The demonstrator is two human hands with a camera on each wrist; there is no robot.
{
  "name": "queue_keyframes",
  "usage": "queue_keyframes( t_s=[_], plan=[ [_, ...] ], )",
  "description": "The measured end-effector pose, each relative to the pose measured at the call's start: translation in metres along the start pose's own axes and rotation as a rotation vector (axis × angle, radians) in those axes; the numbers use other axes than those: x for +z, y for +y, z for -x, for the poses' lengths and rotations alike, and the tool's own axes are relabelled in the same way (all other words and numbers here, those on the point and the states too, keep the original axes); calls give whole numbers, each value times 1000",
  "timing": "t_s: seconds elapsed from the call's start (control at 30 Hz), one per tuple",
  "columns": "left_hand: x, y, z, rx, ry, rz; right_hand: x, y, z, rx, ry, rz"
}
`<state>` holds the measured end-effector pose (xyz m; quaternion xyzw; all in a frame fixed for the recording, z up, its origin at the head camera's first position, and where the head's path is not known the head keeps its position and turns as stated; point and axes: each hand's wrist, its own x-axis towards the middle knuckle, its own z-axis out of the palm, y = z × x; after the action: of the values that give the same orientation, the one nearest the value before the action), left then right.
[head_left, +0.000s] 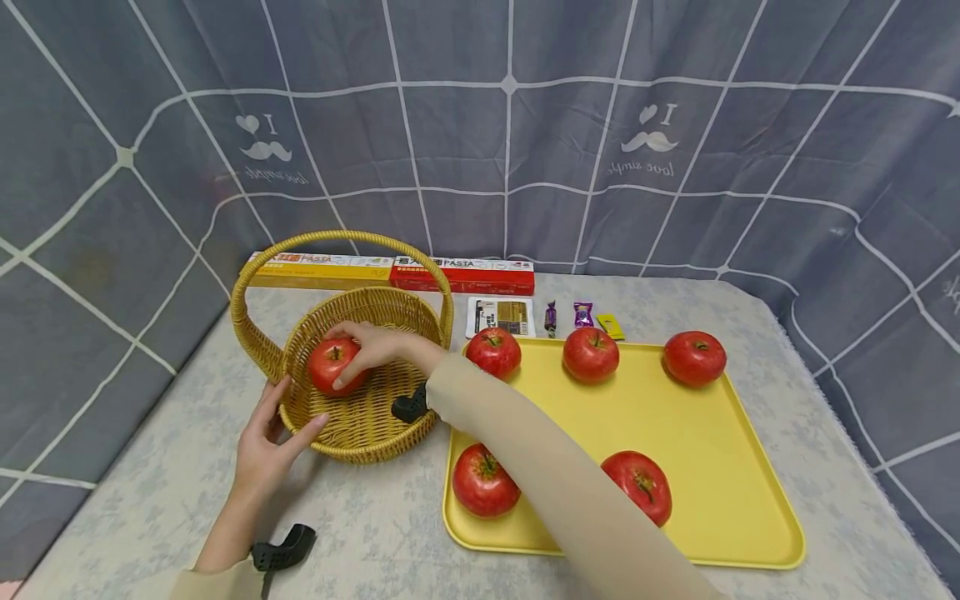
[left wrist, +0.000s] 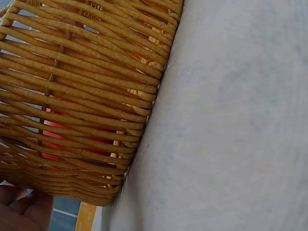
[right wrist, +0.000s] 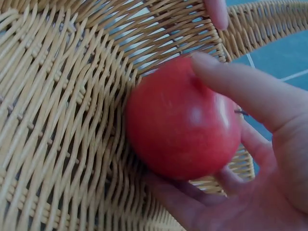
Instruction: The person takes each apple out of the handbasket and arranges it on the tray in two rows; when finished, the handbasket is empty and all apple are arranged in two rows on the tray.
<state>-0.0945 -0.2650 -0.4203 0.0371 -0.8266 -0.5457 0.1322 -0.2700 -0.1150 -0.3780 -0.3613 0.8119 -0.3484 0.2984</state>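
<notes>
A red apple (head_left: 327,367) is inside the wicker basket (head_left: 363,452), toward its left wall. My right hand (head_left: 381,346) reaches into the basket and grips this apple, with the thumb and fingers round it in the right wrist view, where the apple (right wrist: 178,125) sits against the woven side. At the basket's near left side, my left hand (head_left: 262,446) holds the rim close to the base of the handle. The left wrist view has the basket's woven wall (left wrist: 82,91) up close, red showing through its gaps, and my fingers (left wrist: 36,209) at its edge.
A yellow tray (head_left: 720,450) to the right bears several red apples (head_left: 591,355), partly behind my right sleeve. Behind stand a yellow pasta box (head_left: 322,273) and a red pasta box (head_left: 465,279). A flat packet (head_left: 501,317) and small wrapped sweets (head_left: 583,314) lie behind the tray.
</notes>
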Motion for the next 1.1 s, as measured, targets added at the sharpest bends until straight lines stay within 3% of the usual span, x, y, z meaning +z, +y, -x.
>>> queue_keyframes(
  t_s=[0.17,0.37,0.6,0.77,0.87,1.1],
  plan=[
    [1,-1,-2,16,4,5,-1,-6,4,-34,-106,-27],
    [1,-2,-3,5,-10,3,-6,-12,15,-63,-178,23],
    [1,-3,-1,20,6,-5,-20,-22,48,-213,-223,104],
    [1,-2,1,0,15,-9,-41,-21,98,-335,-229,122],
    [0,-2,1,-4,9,-7,-57,-15,136,-363,-211,109],
    [2,-3,1,-2,-11,-25,-93,20,232,-311,-80,114]
  ],
)
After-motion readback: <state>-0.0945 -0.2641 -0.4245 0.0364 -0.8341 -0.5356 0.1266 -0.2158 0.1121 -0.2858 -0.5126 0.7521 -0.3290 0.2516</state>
